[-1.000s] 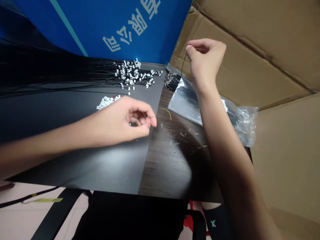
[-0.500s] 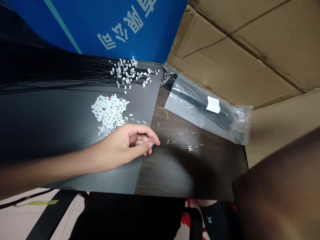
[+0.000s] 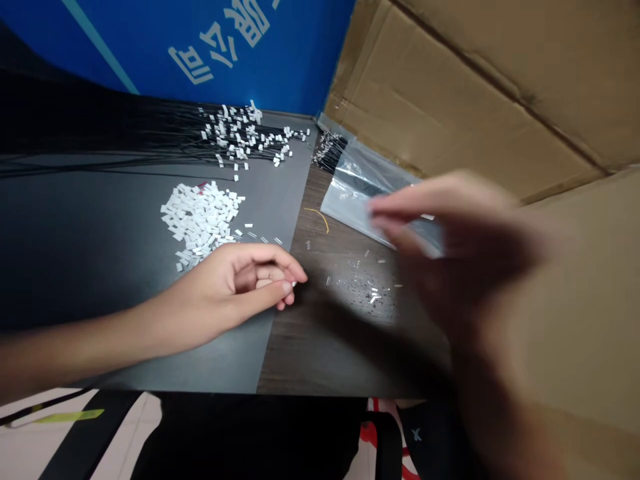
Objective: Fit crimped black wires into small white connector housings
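My left hand (image 3: 245, 280) rests on the black mat (image 3: 100, 267) near its right edge, with fingers curled in a pinch round a small white piece at the fingertips. Just behind it lies a pile of small white pieces (image 3: 200, 217). My right hand (image 3: 450, 247) hangs above the table in front of a clear plastic bag (image 3: 355, 183). It is smeared by motion, and whether it holds anything is hidden in the blur. Thin black wires (image 3: 100, 133) with white pieces on their ends (image 3: 245, 133) fan across the back of the mat.
Small bits and a yellow loop (image 3: 317, 217) lie on the dark wooden table (image 3: 325, 340). A blue printed board (image 3: 200, 47) stands behind and cardboard (image 3: 475, 87) walls the right side. The table's near edge runs below my left forearm.
My right hand left the far end of the bag, dropped low at the right and now sweeps in over the bag. My left hand drew back a little, uncovering the white pile.
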Demonstrator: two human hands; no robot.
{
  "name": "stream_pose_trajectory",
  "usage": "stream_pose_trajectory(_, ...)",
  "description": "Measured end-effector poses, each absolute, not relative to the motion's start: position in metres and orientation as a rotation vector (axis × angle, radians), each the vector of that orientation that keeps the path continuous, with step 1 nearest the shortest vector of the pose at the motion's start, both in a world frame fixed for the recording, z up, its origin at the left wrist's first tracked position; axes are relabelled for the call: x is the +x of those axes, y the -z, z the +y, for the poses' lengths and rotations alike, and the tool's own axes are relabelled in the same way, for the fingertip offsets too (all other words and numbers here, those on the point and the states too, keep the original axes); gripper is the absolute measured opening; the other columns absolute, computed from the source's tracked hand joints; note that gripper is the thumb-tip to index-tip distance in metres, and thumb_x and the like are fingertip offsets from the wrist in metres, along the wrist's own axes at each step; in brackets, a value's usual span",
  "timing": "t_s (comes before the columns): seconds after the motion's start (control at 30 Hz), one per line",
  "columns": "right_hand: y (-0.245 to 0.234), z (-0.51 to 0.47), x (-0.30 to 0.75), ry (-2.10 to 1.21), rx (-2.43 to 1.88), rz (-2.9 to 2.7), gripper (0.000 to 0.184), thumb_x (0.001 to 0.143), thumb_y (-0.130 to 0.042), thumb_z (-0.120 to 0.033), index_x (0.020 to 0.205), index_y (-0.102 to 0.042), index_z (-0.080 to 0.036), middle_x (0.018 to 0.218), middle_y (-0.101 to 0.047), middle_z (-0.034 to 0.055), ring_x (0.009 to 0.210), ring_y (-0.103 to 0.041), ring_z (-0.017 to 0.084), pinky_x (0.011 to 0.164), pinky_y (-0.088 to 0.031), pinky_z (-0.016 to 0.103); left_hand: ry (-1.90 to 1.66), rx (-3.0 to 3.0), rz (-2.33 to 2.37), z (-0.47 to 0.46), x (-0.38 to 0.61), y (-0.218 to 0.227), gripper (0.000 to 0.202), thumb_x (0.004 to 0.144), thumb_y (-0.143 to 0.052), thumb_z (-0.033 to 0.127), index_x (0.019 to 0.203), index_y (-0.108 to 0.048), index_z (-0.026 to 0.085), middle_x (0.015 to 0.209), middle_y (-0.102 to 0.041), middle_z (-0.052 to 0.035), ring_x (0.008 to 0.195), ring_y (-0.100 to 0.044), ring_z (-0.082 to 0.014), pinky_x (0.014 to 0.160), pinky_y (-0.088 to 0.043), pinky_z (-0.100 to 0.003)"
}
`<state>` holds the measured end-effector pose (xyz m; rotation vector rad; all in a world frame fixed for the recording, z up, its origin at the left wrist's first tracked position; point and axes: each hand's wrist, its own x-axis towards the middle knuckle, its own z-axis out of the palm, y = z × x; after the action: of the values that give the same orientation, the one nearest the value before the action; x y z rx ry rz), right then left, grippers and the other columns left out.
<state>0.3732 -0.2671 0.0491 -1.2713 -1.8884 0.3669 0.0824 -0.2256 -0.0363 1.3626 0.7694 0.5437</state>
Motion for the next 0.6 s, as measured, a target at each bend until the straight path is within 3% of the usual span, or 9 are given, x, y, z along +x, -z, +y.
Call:
stream_pose_trajectory(0.07,-0.024,-0.271,0.362,-0.5,-1.207,-1.786,0.016,0.111,-0.096,-0.014,0.111,-0.096,-0.03,0.107,-0.097,0.0033,0.093,-0.092,0.024,0.087,-0.081,0.039,-0.562,1.329,0.801,-0.226,0.082,0.039,0.023,0.108,-0.093,0.046,0.117,-0.094,0.024,0.09,-0.091,-0.0069,0.083,-0.088,-0.0216,0.081,-0.073,-0.026)
stream_pose_trajectory(0.13,-0.003,-0.275,0.35,-0.693,-1.186,-1.678,0.024,0.101,-0.101,-0.009,0.11,-0.1,-0.031,0.1,-0.098,0.001,0.08,-0.092,0.023,0.076,-0.081,0.036,-0.607,1.291,0.821,-0.226,0.083,0.041,0.021,0.104,-0.098,0.045,0.112,-0.096,0.025,0.093,-0.092,-0.0074,0.085,-0.09,-0.0223,0.082,-0.075,-0.026)
stream_pose_trajectory(0.3,0.015,-0.287,0.337,-0.863,-1.193,-1.526,0.023,0.098,-0.105,-0.012,0.112,-0.102,-0.03,0.101,-0.1,0.0026,0.083,-0.096,0.023,0.081,-0.085,0.036,-0.651,1.299,0.867,-0.222,0.087,0.028,0.008,0.091,-0.105,0.029,0.099,-0.104,0.029,0.107,-0.095,-0.006,0.087,-0.092,-0.0189,0.086,-0.078,-0.021)
stream_pose_trajectory(0.43,0.013,-0.293,0.335,-0.869,-1.166,-1.491,0.027,0.097,-0.109,-0.012,0.11,-0.099,-0.033,0.101,-0.099,0.0008,0.084,-0.097,0.025,0.083,-0.086,0.039,-0.63,1.295,0.893,-0.224,0.087,0.019,0.007,0.089,-0.108,0.032,0.095,-0.105,0.033,0.115,-0.096,-0.0051,0.087,-0.094,-0.0207,0.083,-0.079,-0.02)
stream_pose_trajectory(0.6,0.013,-0.299,0.333,-0.631,-1.094,-1.693,0.027,0.108,-0.096,-0.007,0.114,-0.095,-0.033,0.103,-0.098,-0.0002,0.083,-0.093,0.024,0.079,-0.081,0.042,-0.657,1.355,0.937,-0.23,0.087,0.02,0.007,0.088,-0.11,0.033,0.093,-0.104,0.033,0.115,-0.096,-0.005,0.085,-0.091,-0.0204,0.078,-0.076,-0.017)
